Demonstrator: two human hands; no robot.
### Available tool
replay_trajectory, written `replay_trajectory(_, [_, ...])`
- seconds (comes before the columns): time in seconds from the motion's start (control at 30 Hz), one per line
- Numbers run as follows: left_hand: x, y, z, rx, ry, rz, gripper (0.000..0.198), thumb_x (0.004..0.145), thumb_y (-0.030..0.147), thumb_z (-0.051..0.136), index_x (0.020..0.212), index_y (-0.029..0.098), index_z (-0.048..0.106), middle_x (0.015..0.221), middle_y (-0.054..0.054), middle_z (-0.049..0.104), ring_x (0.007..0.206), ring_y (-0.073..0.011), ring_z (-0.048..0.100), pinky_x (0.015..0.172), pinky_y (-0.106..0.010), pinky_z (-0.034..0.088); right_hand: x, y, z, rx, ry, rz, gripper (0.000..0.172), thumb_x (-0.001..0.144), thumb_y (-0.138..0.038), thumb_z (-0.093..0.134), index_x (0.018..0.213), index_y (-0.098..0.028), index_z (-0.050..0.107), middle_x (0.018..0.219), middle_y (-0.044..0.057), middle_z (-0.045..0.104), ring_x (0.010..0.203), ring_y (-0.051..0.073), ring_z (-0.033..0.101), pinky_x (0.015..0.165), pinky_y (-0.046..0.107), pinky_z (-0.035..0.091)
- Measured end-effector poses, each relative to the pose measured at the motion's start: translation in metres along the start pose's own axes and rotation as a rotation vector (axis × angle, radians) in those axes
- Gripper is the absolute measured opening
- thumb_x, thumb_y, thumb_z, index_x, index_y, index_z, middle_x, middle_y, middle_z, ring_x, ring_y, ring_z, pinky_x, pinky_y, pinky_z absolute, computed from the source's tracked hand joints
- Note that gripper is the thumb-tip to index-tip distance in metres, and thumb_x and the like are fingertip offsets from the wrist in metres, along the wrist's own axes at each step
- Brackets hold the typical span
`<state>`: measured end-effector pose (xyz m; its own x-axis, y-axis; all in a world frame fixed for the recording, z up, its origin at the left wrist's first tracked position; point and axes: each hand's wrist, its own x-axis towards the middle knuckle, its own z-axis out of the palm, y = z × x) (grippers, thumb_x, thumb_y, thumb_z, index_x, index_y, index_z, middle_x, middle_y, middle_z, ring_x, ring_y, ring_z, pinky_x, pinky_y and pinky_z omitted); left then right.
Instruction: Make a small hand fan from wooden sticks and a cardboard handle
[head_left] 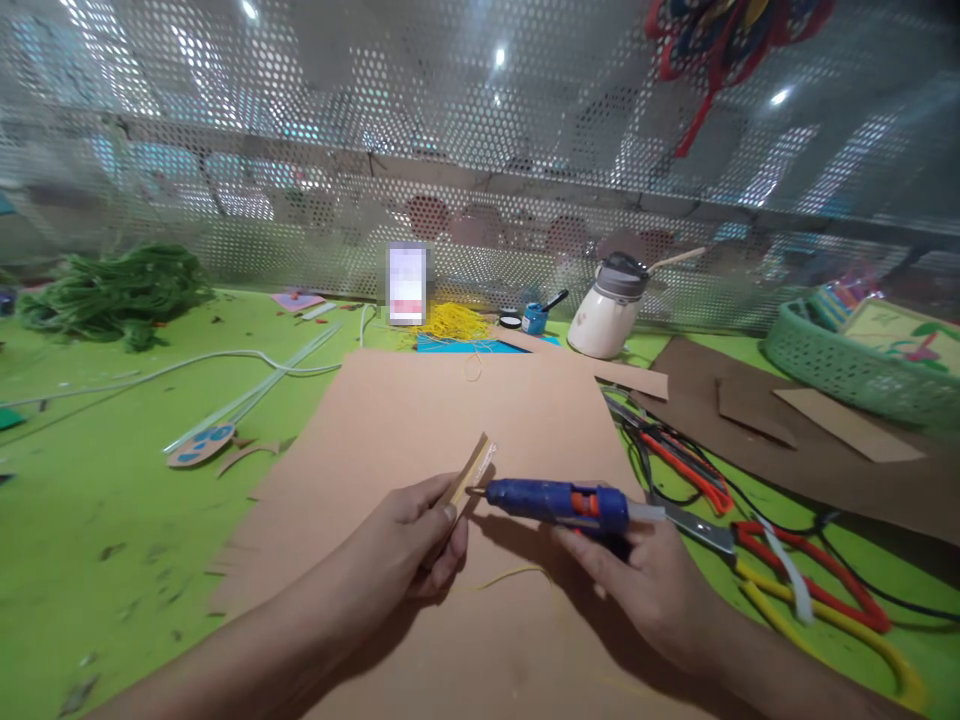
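My left hand (416, 540) pinches a small cardboard strip (471, 468) and holds it tilted above a large tan sheet of card (420, 420). My right hand (641, 580) grips a blue glue gun (559, 500) with an orange trigger. The gun's nozzle points left and touches the lower edge of the strip. A clear glue stick sticks out of the gun's back end. A thin yellow thread (517, 575) lies on the card under the hands.
The table (97, 500) is bright green. Scissors (697, 530) and red, yellow and black wires (810, 580) lie to the right. A white pot (607, 310), a blue paint jar (535, 318), yellow thread (454, 322), green yarn (112, 290) and a green basket (847, 370) stand further back. Perforated metal screen behind.
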<state>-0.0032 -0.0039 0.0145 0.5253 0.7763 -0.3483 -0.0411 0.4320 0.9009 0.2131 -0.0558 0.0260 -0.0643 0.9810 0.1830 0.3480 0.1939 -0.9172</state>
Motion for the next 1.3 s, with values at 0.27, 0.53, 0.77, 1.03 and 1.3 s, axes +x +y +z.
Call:
replay_trajectory(0.27, [0.001,-0.003,-0.002,0.014,0.015,-0.005,0.014,0.088,0.030,0.052,0.081,0.018,0.052,0.057,0.004,0.042,0.047,-0.0058,0.024,0.046,-0.022,0.012,0.004,0.007,-0.008,-0.106,0.142,0.031,0.025,0.087,-0.035,0.060,0.074,-0.018,0.072,0.062,0.005,0.067,0.065,0.023,0.068,0.069,0.034,0.061])
replay_trajectory(0.53, [0.001,0.000,-0.002,-0.006,-0.019,-0.004,0.012,0.088,0.030,0.053,0.089,0.018,0.053,0.059,0.005,0.043,0.046,-0.0053,0.023,0.046,-0.023,0.010,0.001,0.004,-0.004,0.012,-0.004,0.010,0.023,0.089,-0.029,0.061,0.103,-0.015,0.074,0.079,0.007,0.075,0.087,0.025,0.073,0.083,0.034,0.061])
replay_trajectory(0.77, [0.001,-0.003,-0.004,0.019,0.010,0.020,0.015,0.088,0.028,0.050,0.079,0.017,0.053,0.052,0.005,0.041,0.046,-0.0061,0.022,0.045,-0.023,0.012,0.009,0.018,-0.012,-0.111,0.218,-0.050,0.030,0.087,-0.034,0.062,0.101,-0.014,0.078,0.092,0.012,0.080,0.088,0.028,0.074,0.087,0.039,0.061])
replay_trajectory(1.03, [-0.002,0.002,0.000,-0.004,0.031,0.016,0.016,0.084,0.032,0.057,0.081,0.018,0.050,0.058,0.006,0.043,0.046,-0.0045,0.023,0.045,-0.023,0.011,0.012,0.024,-0.015,-0.180,0.274,-0.087,0.029,0.088,-0.037,0.061,0.094,-0.013,0.075,0.082,0.011,0.079,0.082,0.027,0.075,0.077,0.033,0.062])
replay_trajectory(1.3, [-0.001,-0.002,-0.008,0.029,0.106,0.104,0.021,0.085,0.036,0.055,0.074,0.019,0.048,0.053,0.007,0.040,0.045,-0.0056,0.025,0.046,-0.023,0.015,0.046,0.050,-0.039,-0.547,0.426,-0.234,0.033,0.094,-0.028,0.053,0.121,-0.012,0.061,0.110,0.017,0.071,0.102,0.031,0.067,0.092,0.046,0.053])
